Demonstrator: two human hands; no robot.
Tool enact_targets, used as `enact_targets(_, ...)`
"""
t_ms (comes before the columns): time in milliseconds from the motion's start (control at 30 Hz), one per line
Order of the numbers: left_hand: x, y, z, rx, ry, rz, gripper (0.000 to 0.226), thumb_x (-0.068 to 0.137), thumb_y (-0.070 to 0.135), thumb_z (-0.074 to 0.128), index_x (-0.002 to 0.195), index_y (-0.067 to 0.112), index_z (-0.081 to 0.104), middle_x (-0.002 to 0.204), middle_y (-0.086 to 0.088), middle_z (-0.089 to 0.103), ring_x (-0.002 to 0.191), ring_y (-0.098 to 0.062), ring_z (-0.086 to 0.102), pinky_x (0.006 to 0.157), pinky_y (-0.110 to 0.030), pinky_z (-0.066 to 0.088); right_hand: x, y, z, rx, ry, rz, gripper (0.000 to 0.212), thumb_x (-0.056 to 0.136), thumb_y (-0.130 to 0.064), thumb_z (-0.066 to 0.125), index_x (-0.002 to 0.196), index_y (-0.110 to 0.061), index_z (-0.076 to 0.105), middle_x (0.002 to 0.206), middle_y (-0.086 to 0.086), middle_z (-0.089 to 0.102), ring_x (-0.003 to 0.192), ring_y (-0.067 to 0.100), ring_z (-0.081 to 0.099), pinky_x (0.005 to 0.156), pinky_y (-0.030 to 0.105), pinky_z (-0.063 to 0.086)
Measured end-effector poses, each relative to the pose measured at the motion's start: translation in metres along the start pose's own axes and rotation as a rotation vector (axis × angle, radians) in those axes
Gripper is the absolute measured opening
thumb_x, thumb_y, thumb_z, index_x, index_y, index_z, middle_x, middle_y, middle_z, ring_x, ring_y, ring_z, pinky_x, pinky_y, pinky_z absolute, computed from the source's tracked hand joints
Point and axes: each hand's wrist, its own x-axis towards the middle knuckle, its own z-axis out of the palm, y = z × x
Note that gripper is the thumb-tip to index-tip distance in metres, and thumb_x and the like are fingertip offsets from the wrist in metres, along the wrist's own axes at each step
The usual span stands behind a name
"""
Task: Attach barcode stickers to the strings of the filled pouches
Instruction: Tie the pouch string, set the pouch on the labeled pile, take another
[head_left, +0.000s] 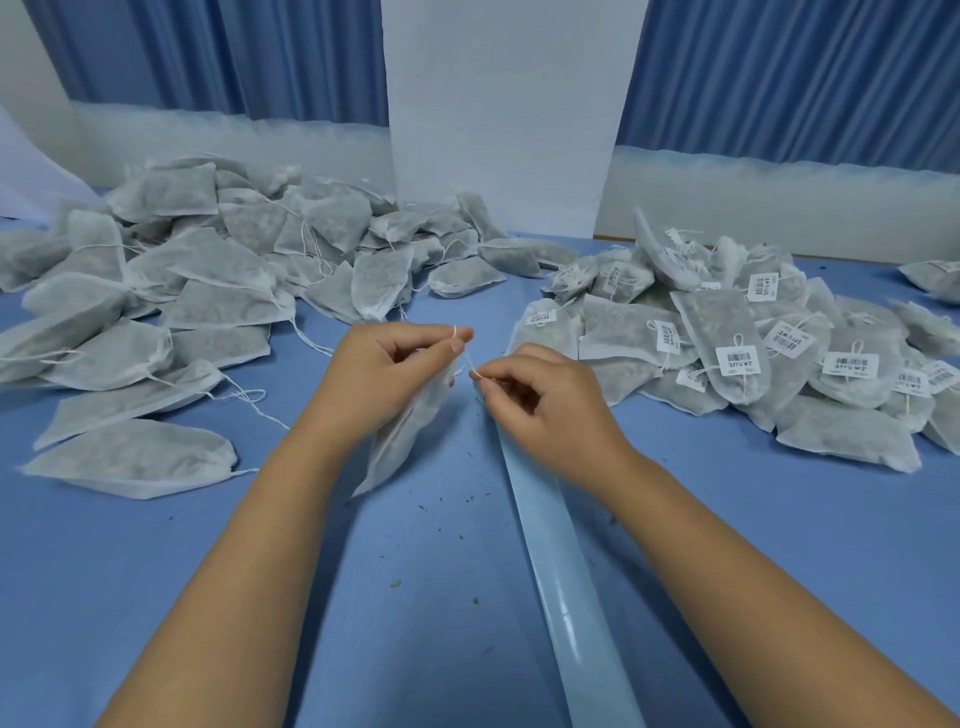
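1. The pouch (402, 441) being handled is a white mesh bag with dark filling. It hangs tilted from the left hand (384, 374) in the middle of the scene, low over the blue worktop (156, 597) and between two heaps.
2. Its thin white string (467, 358) runs short and taut from the left hand across to the right hand (545, 405). A small loop of it pokes up above the left thumb.
3. The left fingers (426, 332) are curled and clamped on the top of the pouch, with the string nipped between thumb and forefinger.
4. The right fingers (498, 371) are pinched together on the other end of the string, the rest of them tucked towards the palm. Whether a sticker sits in that pinch, I cannot tell.
5. A long, glossy, pale blue strip (561, 571) lies flat on the worktop. It runs from under the right hand down towards the near edge.
6. To the left sprawls a heap of filled pouches (208, 270) with loose white strings trailing from them.
7. To the right is a second heap (727, 405), well apart from the first. Here white barcode stickers (736, 360) sit on the strings.
8. Dark crumbs (395, 583) are scattered on the worktop between the forearms.
9. At the back hang blue curtains (260, 52), with a white panel (504, 104) standing upright between them.
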Motion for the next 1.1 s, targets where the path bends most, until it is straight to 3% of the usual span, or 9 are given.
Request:
enact_targets(67,0.0,0.001,-0.002,0.138,-0.056,0.011,0.013,0.091,0.019,0.07,0.093,0.028,0.079,0.093,0.019,0.076,0.094,0.005,0.067,0.082,-0.011,0.047,0.0,0.0,-0.002,-0.027,0.03,-0.048,0.01,0.087,-0.004,0.065,0.092,-0.006,0.074,0.077,0.002,0.058,0.064,0.009,0.051,0.065,0.01,0.038)
enact_targets(200,-0.004,0.006,0.001,0.205,-0.223,-0.023,0.013,0.091,0.023,0.07,0.084,0.021,0.081,0.07,0.018,0.072,0.063,0.011,0.058,0.059,-0.001,0.038,0.001,0.001,-0.007,-0.002,0.122,-0.024,0.011,0.087,-0.005,0.069,0.095,-0.008,0.075,0.084,0.0,0.058,0.067,0.01,0.054,0.066,0.009,0.04)
enact_targets(367,-0.008,0.008,0.007,0.12,-0.399,-0.138,0.023,0.082,0.041,0.074,0.08,0.017,0.077,0.075,0.011,0.071,0.072,0.003,0.061,0.067,-0.007,0.043,0.003,0.0,-0.007,0.248,0.032,0.217,0.015,0.089,-0.012,0.07,0.099,-0.021,0.076,0.098,-0.006,0.064,0.077,0.007,0.062,0.075,0.018,0.048)
enact_targets(467,-0.008,0.008,0.009,0.053,-0.385,-0.168,0.018,0.087,0.034,0.073,0.076,0.02,0.075,0.076,0.01,0.07,0.071,-0.001,0.058,0.066,-0.008,0.043,0.005,-0.001,-0.006,0.334,0.004,0.344,0.021,0.09,-0.016,0.068,0.105,-0.031,0.069,0.109,-0.008,0.064,0.074,0.01,0.063,0.079,0.034,0.055)
enact_targets(533,-0.008,0.008,0.009,-0.045,-0.346,-0.193,0.013,0.089,0.026,0.071,0.079,0.019,0.077,0.081,0.005,0.072,0.07,-0.004,0.057,0.066,-0.01,0.045,0.008,-0.001,-0.01,0.394,0.033,0.418,0.016,0.089,-0.012,0.068,0.094,-0.027,0.068,0.097,-0.004,0.069,0.07,0.017,0.061,0.072,0.038,0.053)
enact_targets(633,-0.005,0.011,0.009,-0.155,-0.276,-0.209,0.014,0.089,0.019,0.069,0.079,0.021,0.078,0.084,0.001,0.074,0.069,-0.005,0.06,0.067,-0.014,0.049,0.01,-0.001,-0.016,0.459,-0.02,0.461,0.014,0.087,-0.009,0.068,0.082,-0.021,0.071,0.077,-0.002,0.069,0.067,0.014,0.056,0.061,0.027,0.048)
enact_targets(733,-0.005,0.011,0.007,-0.163,-0.279,-0.207,0.018,0.091,0.019,0.065,0.078,0.022,0.076,0.087,-0.003,0.074,0.071,-0.01,0.06,0.071,-0.022,0.049,0.008,-0.004,-0.016,0.524,-0.164,0.482,0.018,0.089,-0.012,0.066,0.082,-0.025,0.076,0.081,-0.001,0.073,0.073,0.007,0.06,0.06,0.017,0.047)
enact_targets(833,-0.005,0.012,0.006,-0.16,-0.274,-0.222,0.014,0.087,0.024,0.065,0.078,0.021,0.075,0.088,-0.007,0.074,0.072,-0.015,0.059,0.074,-0.031,0.046,0.007,-0.004,-0.016,0.612,-0.192,0.519,0.019,0.089,-0.013,0.066,0.081,-0.026,0.077,0.086,-0.002,0.074,0.076,0.006,0.061,0.06,0.017,0.047)
enact_targets(1100,-0.004,0.009,0.008,-0.063,-0.284,-0.204,0.013,0.081,0.028,0.062,0.072,0.025,0.071,0.088,-0.001,0.074,0.073,-0.008,0.063,0.077,-0.026,0.046,0.009,-0.003,-0.015,0.543,-0.255,0.505,0.015,0.093,-0.01,0.061,0.083,-0.017,0.07,0.079,-0.007,0.071,0.071,0.005,0.06,0.059,0.018,0.048)
